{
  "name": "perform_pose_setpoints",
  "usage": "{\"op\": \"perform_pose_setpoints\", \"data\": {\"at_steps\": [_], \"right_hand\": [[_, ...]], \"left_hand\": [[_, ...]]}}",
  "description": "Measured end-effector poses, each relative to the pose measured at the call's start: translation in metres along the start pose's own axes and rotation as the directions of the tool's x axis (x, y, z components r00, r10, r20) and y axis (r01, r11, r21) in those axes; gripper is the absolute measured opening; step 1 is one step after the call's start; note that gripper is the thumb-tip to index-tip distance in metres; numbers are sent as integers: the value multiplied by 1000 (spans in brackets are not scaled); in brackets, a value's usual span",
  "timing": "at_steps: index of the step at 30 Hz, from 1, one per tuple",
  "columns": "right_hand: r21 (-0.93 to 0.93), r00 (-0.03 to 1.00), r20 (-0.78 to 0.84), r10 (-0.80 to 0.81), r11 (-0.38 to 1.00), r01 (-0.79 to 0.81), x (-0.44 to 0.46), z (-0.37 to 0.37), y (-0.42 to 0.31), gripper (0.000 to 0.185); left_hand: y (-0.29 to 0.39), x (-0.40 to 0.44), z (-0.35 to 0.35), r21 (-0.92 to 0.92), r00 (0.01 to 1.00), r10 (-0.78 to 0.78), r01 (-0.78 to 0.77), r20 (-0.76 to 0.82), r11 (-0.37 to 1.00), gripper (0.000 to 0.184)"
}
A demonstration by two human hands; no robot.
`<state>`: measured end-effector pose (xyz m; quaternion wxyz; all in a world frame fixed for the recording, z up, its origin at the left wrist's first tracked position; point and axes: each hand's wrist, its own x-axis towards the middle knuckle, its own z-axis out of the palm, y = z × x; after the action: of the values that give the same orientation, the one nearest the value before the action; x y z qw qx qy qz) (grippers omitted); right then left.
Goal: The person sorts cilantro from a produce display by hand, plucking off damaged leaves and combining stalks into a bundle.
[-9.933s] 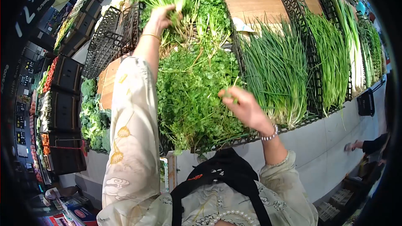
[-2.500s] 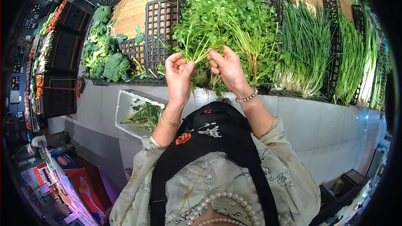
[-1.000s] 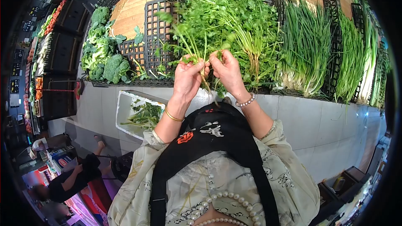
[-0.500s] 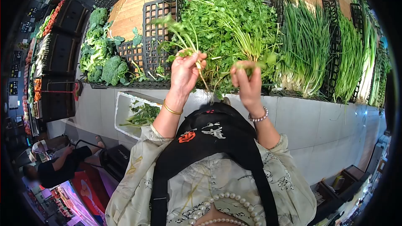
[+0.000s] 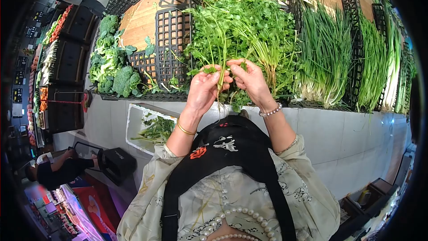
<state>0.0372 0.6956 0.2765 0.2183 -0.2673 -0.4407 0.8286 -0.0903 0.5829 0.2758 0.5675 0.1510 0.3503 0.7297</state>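
My left hand (image 5: 206,87) is closed around a thin bunch of cilantro (image 5: 223,47). Its leaves point away from me and its stringy roots hang toward my apron. Close beside it, my right hand (image 5: 250,80) pinches a small green leafy piece (image 5: 244,64); whether that piece is still joined to the bunch is hard to see. Both hands are above the front edge of a thick bed of cilantro (image 5: 263,22). Some stems in that bed lie with their pale root ends toward me.
Broccoli (image 5: 126,81) sits left beside black plastic grates (image 5: 171,35); green onions (image 5: 325,49) lie right. A white foam box (image 5: 133,122) with loose greens stands below the display, left of me. A person (image 5: 67,165) is at far left, near a black bin (image 5: 117,165).
My right hand has moved left and in, close to my left hand. The bunch in my left hand has swung more upright. The view has shifted slightly.
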Motion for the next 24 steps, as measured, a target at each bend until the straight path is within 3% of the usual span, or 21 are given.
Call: {"op": "perform_pose_setpoints", "data": {"at_steps": [8,9,12,13,16,17,20,21,24], "right_hand": [[-115,984,160,-78,989,97,-1,18,-15,14],[-233,986,68,-150,959,162,2,19,-7,13],[-205,997,-11,-72,976,69,4,17,2,13],[-160,998,-20,-58,986,54,4,16,3,13],[-92,999,25,-25,995,28,-2,12,0,13],[-146,1000,15,-26,989,28,-7,10,-4,16],[-400,933,-97,-347,872,283,-12,-17,-6,17],[-484,904,-159,-396,830,278,-20,-30,-19,16],[-481,825,-389,-410,854,198,-21,-77,-21,15]], "left_hand": [[1,-9,-9,74,999,-7,4,50,997,17],[0,-13,-7,195,999,27,-23,-20,980,15],[-6,-9,-23,37,996,86,-86,-6,996,14],[-5,-8,-22,12,994,77,-76,-81,997,9],[-1,-8,-15,-19,994,60,-62,-88,998,2],[-2,-7,-19,-4,993,62,-63,-98,998,4],[1,-3,-20,-60,988,121,-127,-97,990,4],[3,-2,-21,-86,991,122,-127,-62,988,7],[5,3,-19,-93,993,116,-119,-39,989,13]]}}
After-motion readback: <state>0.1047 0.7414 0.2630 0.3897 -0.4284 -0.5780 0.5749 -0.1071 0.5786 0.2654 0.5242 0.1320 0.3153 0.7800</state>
